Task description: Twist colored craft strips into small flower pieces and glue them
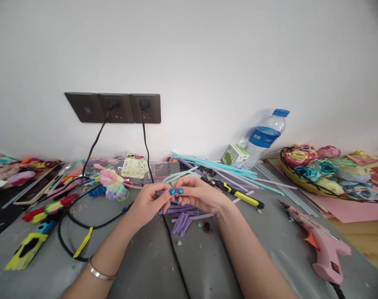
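Both hands meet above the middle of the grey table [139,265], thumbs almost touching. My left hand [153,201] is closed in a pinch on a small purple pipe cleaner piece [160,192], mostly hidden by the fingers. My right hand [196,193] pinches at the same spot; what lies between its fingertips is too small to make out. Just below the hands lie several short folded purple pieces [181,224]. Long turquoise and lilac pipe cleaners [232,168] spread out behind my right hand, beside yellow-and-black pliers [243,197].
A pink glue gun [324,249] lies at the right, near a basket of fabric-like flowers [328,170]. A water bottle [263,139] leans on the wall by a small box [235,155]. Black cables [173,245] cross the table from wall sockets [114,109]. Fuzzy figures [112,182] sit left.
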A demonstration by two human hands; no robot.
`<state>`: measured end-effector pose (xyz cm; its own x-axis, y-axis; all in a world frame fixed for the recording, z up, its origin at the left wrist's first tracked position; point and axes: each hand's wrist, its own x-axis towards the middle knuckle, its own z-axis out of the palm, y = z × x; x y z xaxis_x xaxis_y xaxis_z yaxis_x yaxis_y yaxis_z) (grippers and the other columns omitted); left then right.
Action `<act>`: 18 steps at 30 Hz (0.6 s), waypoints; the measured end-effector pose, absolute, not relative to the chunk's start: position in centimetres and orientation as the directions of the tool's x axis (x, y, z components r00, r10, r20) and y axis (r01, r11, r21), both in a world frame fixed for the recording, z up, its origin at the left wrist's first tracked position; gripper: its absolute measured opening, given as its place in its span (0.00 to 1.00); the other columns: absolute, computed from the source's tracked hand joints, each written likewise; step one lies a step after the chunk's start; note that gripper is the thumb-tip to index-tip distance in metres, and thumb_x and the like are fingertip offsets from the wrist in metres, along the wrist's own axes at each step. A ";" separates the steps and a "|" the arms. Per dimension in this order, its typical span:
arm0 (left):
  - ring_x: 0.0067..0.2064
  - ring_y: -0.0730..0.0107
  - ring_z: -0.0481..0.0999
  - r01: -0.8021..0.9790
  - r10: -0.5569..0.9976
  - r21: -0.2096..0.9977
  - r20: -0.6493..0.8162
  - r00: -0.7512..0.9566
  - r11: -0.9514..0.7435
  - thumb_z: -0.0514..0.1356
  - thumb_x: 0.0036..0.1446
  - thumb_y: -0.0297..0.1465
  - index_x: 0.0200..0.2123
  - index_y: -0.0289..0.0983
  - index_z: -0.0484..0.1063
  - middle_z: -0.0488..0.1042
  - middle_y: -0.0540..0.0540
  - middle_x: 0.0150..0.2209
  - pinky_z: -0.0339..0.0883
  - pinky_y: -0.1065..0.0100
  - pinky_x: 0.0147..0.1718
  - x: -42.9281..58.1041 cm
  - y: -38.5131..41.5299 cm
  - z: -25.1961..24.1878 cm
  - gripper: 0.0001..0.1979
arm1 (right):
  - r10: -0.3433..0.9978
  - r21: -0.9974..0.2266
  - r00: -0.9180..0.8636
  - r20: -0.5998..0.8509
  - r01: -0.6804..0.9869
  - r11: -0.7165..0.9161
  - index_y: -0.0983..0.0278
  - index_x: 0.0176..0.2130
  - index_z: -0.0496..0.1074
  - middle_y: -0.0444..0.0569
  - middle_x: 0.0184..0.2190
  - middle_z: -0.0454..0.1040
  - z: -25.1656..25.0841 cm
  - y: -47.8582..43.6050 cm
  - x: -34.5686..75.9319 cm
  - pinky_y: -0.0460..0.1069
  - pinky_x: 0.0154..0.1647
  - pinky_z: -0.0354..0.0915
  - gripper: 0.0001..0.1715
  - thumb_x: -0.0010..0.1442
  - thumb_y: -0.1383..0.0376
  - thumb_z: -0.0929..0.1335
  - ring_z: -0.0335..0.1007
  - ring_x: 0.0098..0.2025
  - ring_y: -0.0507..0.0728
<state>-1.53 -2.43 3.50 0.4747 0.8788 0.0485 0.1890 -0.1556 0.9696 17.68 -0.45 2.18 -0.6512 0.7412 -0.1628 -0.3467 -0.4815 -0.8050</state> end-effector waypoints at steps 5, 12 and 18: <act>0.18 0.78 0.58 0.131 0.897 0.986 0.037 0.441 -0.106 0.56 0.61 0.41 0.25 0.35 0.68 0.65 0.54 0.15 0.51 0.73 0.21 -1.2 -2.4 3.1 0.18 | 0.762 -0.815 -0.637 -0.117 -0.377 -0.440 0.69 0.28 0.76 0.45 0.27 0.79 2.0 -0.5 17.5 0.38 0.28 0.72 0.13 0.47 0.65 0.80 0.75 0.25 0.46; 0.20 0.77 0.62 0.083 0.918 0.992 0.057 0.393 -0.097 0.57 0.60 0.38 0.25 0.36 0.69 0.66 0.54 0.16 0.56 0.72 0.24 -0.9 -2.7 3.4 0.15 | 0.802 -0.830 -0.596 -0.041 -0.426 -0.359 0.68 0.27 0.77 0.43 0.26 0.76 1.9 -0.5 17.1 0.38 0.28 0.71 0.11 0.48 0.65 0.79 0.72 0.24 0.45; 0.20 0.77 0.61 -0.007 0.925 0.999 0.053 0.376 -0.054 0.59 0.59 0.40 0.25 0.36 0.69 0.66 0.54 0.16 0.55 0.72 0.24 -0.8 -2.7 3.2 0.16 | 0.807 -0.816 -0.590 -0.020 -0.456 -0.354 0.67 0.29 0.78 0.45 0.27 0.77 1.8 -0.5 17.0 0.39 0.28 0.72 0.12 0.49 0.62 0.79 0.73 0.26 0.46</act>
<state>-0.81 -2.69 3.19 0.3763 0.9250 0.0525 -0.0069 -0.0539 0.9985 17.03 -0.48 1.78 -0.5896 0.8074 -0.0204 -0.4563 -0.3538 -0.8165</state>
